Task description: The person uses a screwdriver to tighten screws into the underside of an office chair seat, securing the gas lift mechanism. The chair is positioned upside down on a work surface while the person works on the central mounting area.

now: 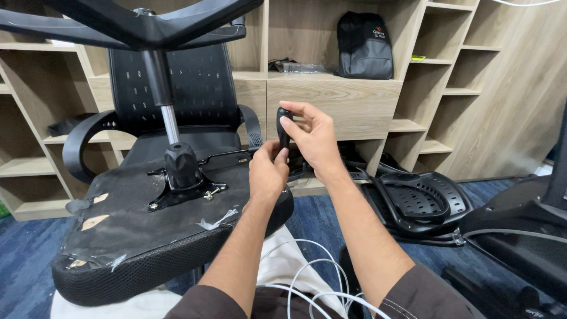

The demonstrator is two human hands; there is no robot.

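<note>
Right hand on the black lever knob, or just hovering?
Touching. The head view shows the right hand with fingers wrapped over the black lever knob, no gap visible. The left hand grips the lever lower down.

Light wooden shelving (331, 88) fills the back wall in open cubbies and stepped compartments, with a black backpack (364, 45) standing on 1 ledge. Pale wood panelling (520, 94) covers the wall on the right. Blue carpet (26, 260) covers the floor, where loose black chair parts (422, 201) lie.
</note>
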